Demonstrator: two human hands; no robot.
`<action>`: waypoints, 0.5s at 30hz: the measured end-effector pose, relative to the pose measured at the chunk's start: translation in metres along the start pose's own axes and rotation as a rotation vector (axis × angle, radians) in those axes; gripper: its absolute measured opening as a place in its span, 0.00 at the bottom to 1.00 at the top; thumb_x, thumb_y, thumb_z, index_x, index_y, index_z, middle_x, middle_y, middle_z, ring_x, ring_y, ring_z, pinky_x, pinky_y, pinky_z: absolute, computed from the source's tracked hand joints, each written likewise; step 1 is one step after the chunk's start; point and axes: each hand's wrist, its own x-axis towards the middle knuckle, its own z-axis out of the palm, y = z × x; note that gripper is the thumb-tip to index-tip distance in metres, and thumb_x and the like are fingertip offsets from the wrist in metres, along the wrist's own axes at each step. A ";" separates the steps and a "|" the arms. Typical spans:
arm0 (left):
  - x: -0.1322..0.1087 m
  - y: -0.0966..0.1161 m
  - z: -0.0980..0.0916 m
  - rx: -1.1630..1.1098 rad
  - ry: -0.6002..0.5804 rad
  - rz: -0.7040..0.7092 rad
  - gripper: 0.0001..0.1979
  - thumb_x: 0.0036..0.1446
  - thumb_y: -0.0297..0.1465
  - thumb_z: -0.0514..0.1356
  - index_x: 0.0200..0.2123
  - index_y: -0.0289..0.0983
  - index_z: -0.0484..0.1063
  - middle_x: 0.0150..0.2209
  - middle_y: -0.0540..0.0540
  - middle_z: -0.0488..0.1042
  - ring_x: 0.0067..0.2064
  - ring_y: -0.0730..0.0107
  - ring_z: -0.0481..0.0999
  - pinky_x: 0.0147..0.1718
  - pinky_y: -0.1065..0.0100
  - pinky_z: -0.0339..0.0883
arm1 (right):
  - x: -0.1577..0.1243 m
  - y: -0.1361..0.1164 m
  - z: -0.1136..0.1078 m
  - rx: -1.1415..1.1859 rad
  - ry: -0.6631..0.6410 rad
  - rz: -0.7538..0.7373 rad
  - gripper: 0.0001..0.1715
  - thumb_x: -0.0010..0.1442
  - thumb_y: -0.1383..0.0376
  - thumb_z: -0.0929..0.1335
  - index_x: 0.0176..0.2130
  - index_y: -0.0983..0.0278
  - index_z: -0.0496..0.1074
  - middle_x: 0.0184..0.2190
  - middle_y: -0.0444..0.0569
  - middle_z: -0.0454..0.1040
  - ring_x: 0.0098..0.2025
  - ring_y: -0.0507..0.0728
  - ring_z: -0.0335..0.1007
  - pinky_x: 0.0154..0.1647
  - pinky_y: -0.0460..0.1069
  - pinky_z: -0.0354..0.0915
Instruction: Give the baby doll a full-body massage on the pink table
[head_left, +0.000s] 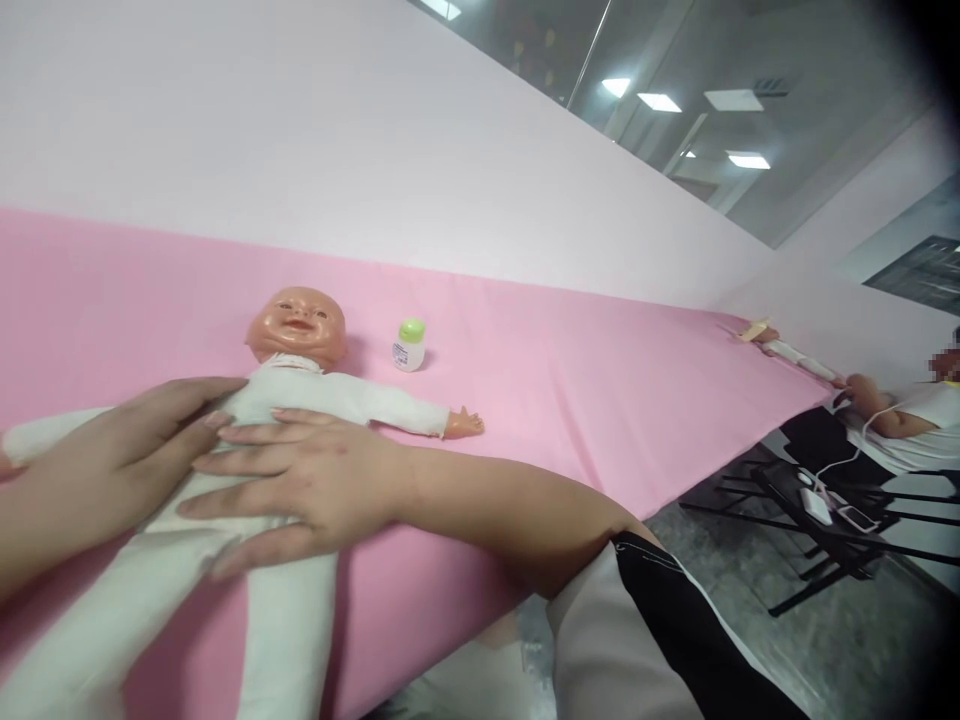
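Observation:
A baby doll (300,330) in a white suit lies on its back on the pink-covered table (600,390), head toward the wall. My left hand (112,450) rests flat on the doll's chest and shoulder, fingers stretched out. My right hand (300,480) lies flat across the doll's belly, fingers spread. Neither hand holds anything. The doll's far arm sticks out to the right, its small hand bare.
A small white bottle with a green cap (409,345) stands just right of the doll's head. Another person (900,420) sits at the table's far right end, with a second doll (787,350) there. A phone and cables lie on dark chair frames (825,500).

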 end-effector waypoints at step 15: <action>-0.012 0.015 -0.004 0.159 -0.014 0.196 0.30 0.68 0.48 0.54 0.68 0.41 0.64 0.66 0.42 0.68 0.67 0.47 0.66 0.69 0.46 0.56 | -0.015 0.051 0.028 0.282 0.203 0.486 0.26 0.76 0.54 0.60 0.66 0.58 0.68 0.65 0.54 0.67 0.68 0.58 0.62 0.71 0.56 0.58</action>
